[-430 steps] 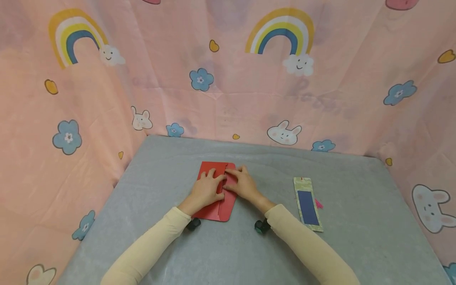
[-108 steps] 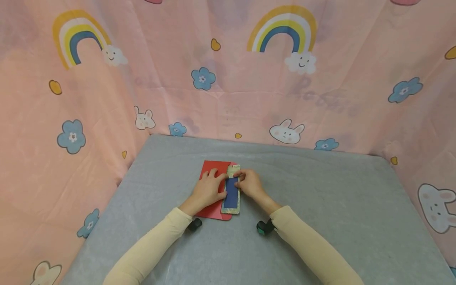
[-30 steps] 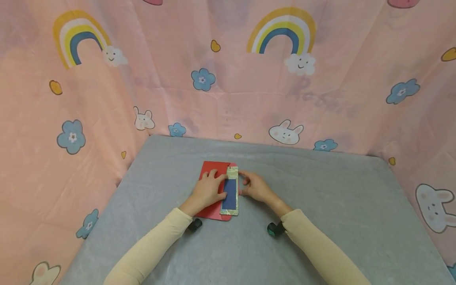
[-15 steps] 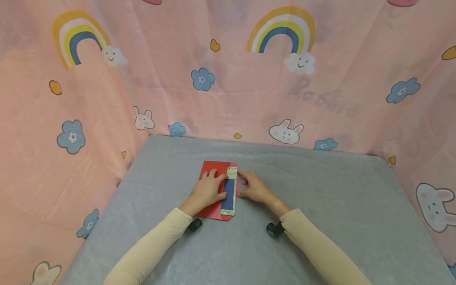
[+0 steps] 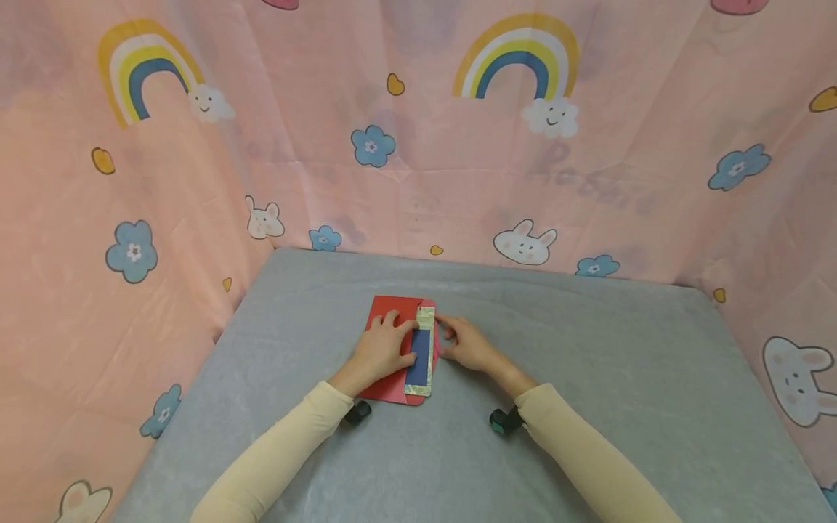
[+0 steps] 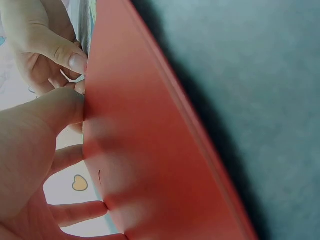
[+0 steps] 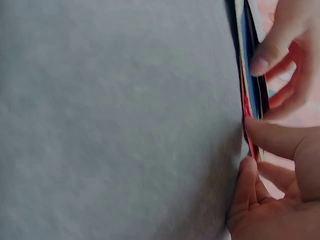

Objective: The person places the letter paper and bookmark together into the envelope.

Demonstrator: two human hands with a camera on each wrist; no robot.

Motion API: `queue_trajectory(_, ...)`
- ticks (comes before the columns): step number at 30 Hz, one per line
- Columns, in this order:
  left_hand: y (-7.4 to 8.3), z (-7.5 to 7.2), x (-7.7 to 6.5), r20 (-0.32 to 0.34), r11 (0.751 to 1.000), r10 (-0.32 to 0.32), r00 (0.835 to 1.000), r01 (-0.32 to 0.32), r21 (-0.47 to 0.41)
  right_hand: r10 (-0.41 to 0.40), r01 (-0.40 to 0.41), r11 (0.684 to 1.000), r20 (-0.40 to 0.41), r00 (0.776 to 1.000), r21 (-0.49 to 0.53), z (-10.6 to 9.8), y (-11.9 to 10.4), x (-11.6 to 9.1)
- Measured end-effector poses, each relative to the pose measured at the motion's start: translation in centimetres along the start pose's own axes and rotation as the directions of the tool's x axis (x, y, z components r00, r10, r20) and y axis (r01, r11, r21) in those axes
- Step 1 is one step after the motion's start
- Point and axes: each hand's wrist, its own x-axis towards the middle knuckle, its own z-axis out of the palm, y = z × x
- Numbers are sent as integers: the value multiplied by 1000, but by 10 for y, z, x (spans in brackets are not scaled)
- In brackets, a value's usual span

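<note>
A red paper envelope (image 5: 394, 305) lies flat, its pinkish flap folded out to the right. Partly tucked under the envelope's front is a narrow bookmark-like card (image 5: 425, 317), green-patterned with a dark blue panel. Something bright pink (image 5: 436, 351), like a tassel, shows at the card's right edge. My left hand (image 5: 382, 347) rests on the envelope with spread fingers, thumb tip over the blue panel. Along the card's right edge, my right hand (image 5: 472, 345) touches with index finger and thumb. In the right wrist view its thumb (image 7: 270, 140) meets the edge; its other fingers are partly hidden.
A grey cloth-covered table (image 5: 588, 407) lies beneath everything. Pink printed curtains (image 5: 431, 189) stand behind and at both sides. Black wrist devices (image 5: 503, 421) sit under both wrists.
Earlier the card lay apart on the right; my right hand brought it onto the envelope. Over the last second it slid slightly left under the envelope's front. The left hand stayed on the envelope.
</note>
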Motion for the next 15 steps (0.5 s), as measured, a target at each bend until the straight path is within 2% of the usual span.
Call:
queue_trajectory(7, 0, 0, 0, 8, 1000, -9, 1000, 9, 4, 28, -27, 998, -34, 999, 49, -3, -4, 2)
queue_trajectory(15, 0, 1, 0, 7, 1000, -8, 1000, 8, 3, 61, -65, 998, -130, 990, -26, 3, -8, 6)
